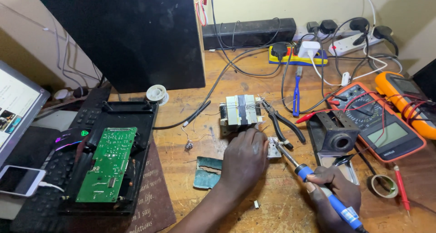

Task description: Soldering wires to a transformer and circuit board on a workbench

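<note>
My left hand rests on the wooden bench and pinches a small whitish component at its fingertips. My right hand grips a blue-handled soldering iron, whose metal tip touches that component. Just behind them stands a grey transformer with thin wires. Black-handled pliers lie to its right.
A green circuit board lies in an open black casing at left, over a keyboard. Two orange multimeters with red leads, a black iron stand, a solder spool, a teal sponge, power strips and a phone surround.
</note>
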